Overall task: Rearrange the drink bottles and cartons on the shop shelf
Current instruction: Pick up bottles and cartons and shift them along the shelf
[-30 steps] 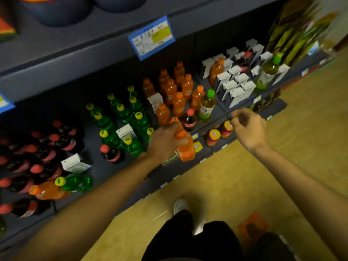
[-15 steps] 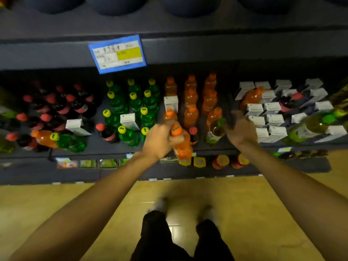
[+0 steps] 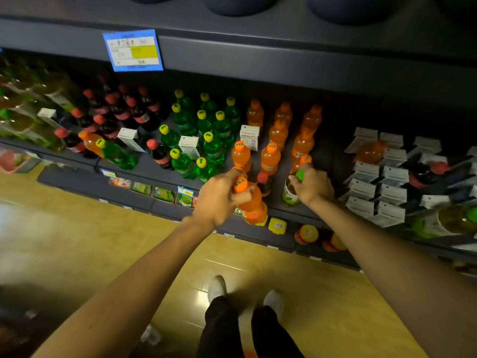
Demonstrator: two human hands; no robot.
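Note:
My left hand (image 3: 219,196) grips an orange soda bottle (image 3: 251,202) by its neck, held just in front of the shelf edge. My right hand (image 3: 313,187) is curled round the top of a green-capped tea bottle (image 3: 291,188) standing at the front of the dark shelf (image 3: 284,166). Behind them stand rows of orange bottles (image 3: 278,133) with a white carton (image 3: 249,136) among them. Green bottles (image 3: 214,125) with a carton (image 3: 189,146) fill the middle. Dark cola bottles (image 3: 121,112) stand on the left, white cartons (image 3: 387,177) on the right.
An upper shelf with a blue price tag (image 3: 133,50) overhangs the bottles. On the left an orange bottle (image 3: 90,142) and a green one (image 3: 117,155) lie on their sides. A lower shelf (image 3: 90,182) juts out at knee height. My feet (image 3: 218,289) stand on yellow floor.
My right hand reached forward and closed round the green-capped tea bottle. My left hand kept its hold on the orange bottle. The view swung left and squared up to the shelf.

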